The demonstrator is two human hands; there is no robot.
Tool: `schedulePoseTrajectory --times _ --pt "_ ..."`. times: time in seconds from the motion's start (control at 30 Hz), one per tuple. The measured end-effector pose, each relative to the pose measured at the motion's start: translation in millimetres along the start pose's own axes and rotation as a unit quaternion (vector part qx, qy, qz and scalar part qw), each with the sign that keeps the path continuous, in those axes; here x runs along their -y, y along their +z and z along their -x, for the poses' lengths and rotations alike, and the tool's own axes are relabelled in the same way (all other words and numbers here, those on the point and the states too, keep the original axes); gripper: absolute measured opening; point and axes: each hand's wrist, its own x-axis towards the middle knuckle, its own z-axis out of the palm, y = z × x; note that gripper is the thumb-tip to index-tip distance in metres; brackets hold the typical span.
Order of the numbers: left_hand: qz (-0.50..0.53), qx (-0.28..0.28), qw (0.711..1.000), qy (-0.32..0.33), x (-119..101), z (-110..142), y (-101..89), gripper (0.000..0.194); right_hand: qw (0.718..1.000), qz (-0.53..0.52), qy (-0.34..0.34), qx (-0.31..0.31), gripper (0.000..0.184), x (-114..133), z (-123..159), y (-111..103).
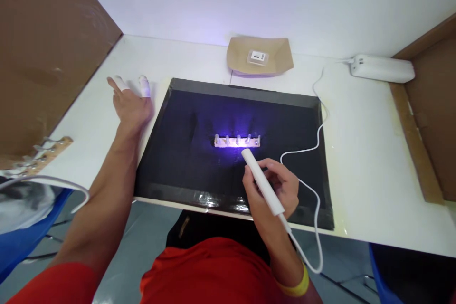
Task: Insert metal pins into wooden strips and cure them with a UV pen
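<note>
My right hand is wrapped round a white, corded handheld UV lamp. The lamp's tip points at a pale strip bearing several small, translucent upright pieces, and violet light falls on it. Strip and lamp head are a short way apart. The strip lies on a black mat. At the left, my left hand rests on the white table beside the mat, its fingers apart and holding nothing. White covers sit on some of its fingertips.
Behind the mat stands a cardboard tray with a small clear box in it. A white power strip lies at the right. A wooden strip with metal hooks is at the left edge. The lamp's cord loops over the mat's right side.
</note>
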Motion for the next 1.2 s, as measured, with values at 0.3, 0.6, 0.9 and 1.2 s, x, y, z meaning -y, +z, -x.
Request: schedulePoseTrajectory --times 0.3,0.6,0.9,1.2 --pt "-0.016 0.008 1.000 0.002 -4 2 -2.9 0.087 0.999 0.010 0.026 -0.046 0.036 -5 -11 -1" --pt "-0.008 -0.001 1.000 0.018 -2 6 -3.0 0.094 0.993 -0.025 0.098 -0.063 0.041 -12 -13 -7" --pt "0.026 0.000 0.999 0.034 2 8 -3.4 0.106 0.994 -0.058 0.068 -0.065 0.050 -13 -13 -7" --pt "0.049 -0.005 0.998 0.023 5 2 0.0 0.117 0.996 -0.060 0.045 -0.050 0.057 -13 -14 -6"
